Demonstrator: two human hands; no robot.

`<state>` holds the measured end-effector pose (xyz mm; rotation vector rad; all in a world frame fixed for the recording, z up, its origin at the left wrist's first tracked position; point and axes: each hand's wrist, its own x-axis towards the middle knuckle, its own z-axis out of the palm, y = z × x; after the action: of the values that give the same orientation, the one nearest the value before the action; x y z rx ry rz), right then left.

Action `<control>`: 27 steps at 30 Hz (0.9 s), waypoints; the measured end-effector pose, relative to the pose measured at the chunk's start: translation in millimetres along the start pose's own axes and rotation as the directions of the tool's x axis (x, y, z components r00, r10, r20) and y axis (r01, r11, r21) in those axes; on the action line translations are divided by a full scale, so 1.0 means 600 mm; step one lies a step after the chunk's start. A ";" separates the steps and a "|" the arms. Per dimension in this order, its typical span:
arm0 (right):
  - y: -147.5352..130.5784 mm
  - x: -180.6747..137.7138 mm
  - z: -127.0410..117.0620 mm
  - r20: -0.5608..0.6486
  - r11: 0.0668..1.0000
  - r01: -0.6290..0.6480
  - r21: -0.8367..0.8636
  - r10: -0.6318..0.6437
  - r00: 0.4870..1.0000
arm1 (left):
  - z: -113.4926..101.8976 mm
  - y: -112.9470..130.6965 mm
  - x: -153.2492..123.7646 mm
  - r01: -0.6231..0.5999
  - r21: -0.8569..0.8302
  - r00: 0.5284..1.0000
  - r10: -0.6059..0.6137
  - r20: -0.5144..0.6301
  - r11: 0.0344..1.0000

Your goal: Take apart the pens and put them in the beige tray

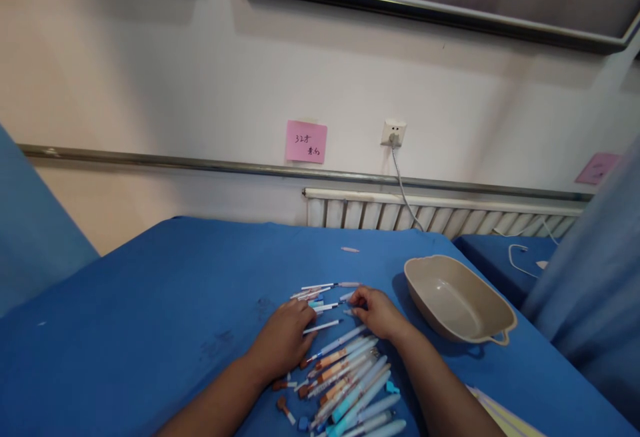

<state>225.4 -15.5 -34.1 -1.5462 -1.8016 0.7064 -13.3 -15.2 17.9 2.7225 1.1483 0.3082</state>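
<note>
A heap of pens (350,383) with pale blue and orange barrels lies on the blue table cloth (150,317) in front of me, with loose caps and thin refills (325,287) scattered beside it. My left hand (285,340) rests knuckles up on the heap's left side, fingers curled over a thin white refill. My right hand (377,311) sits at the heap's far end, fingertips pinched at a small pen part I cannot name.
A beige oval dish (457,300) with nothing in it stands right of my right hand. One small pink cap (349,249) lies farther back. A radiator (440,213), a wall socket with a cable (393,133) and a pink note (306,141) are behind the table.
</note>
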 end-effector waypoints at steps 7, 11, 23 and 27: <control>-0.015 -0.002 -0.004 -0.025 0.997 0.017 -0.073 -0.019 1.000 | 0.022 -0.012 0.008 0.018 0.017 0.997 -0.016 -0.078 1.000; -0.033 -0.012 0.002 0.130 1.000 0.019 -0.006 -0.018 0.991 | 0.023 -0.015 0.012 0.031 0.029 0.995 -0.028 -0.093 0.999; -0.068 -0.025 -0.011 0.280 0.945 0.201 -0.257 -0.127 0.952 | 0.014 0.003 0.003 -0.030 -0.098 0.995 0.020 -0.097 0.995; -0.062 -0.024 -0.011 0.262 0.977 0.151 -0.148 -0.109 0.959 | 0.016 0.007 0.000 -0.089 -0.138 0.993 0.077 -0.094 0.986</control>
<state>208.3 -35.9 -3.8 -1.4778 -2.1802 0.7317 -8.1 -19.1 9.6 2.6593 0.9937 0.5071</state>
